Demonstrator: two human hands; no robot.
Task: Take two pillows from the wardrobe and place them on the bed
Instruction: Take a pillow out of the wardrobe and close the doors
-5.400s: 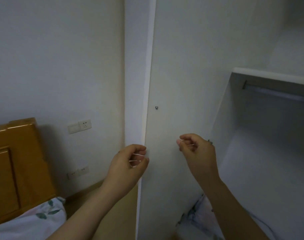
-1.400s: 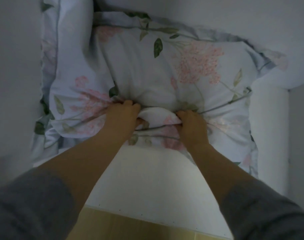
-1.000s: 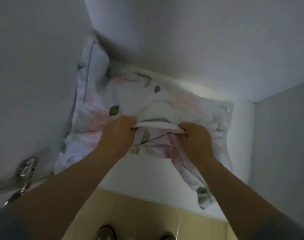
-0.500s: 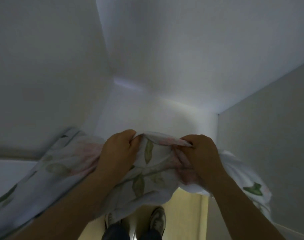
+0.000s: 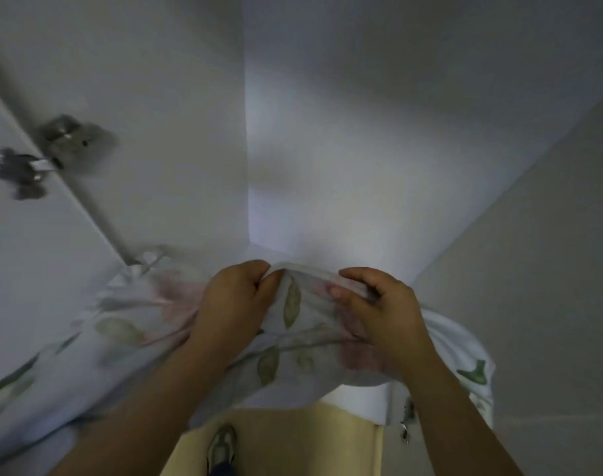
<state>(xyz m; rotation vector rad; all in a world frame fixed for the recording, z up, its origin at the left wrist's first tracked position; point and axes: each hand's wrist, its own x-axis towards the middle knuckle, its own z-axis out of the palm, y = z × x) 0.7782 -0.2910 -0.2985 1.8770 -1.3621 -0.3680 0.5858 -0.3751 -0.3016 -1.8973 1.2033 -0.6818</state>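
A white pillow [image 5: 293,341] printed with pink flowers and green leaves hangs in front of me, held up off the wardrobe floor. My left hand [image 5: 234,304] grips its top edge left of centre, and my right hand [image 5: 382,314] grips the same edge to the right. The fabric droops to both sides and trails down to the lower left. Behind it is the white inside of the wardrobe [image 5: 344,166]. No second pillow shows, and the bed is out of sight.
A white wardrobe door [image 5: 28,255] stands open at the left with a metal hinge [image 5: 52,149] on it. Another white panel [image 5: 540,269] closes the right side. Pale wooden floor [image 5: 310,441] and a shoe [image 5: 221,448] lie below the pillow.
Both hands have lifted the pillow off the wardrobe floor and drawn it out toward me. The view has turned left, bringing the door hinge into sight.
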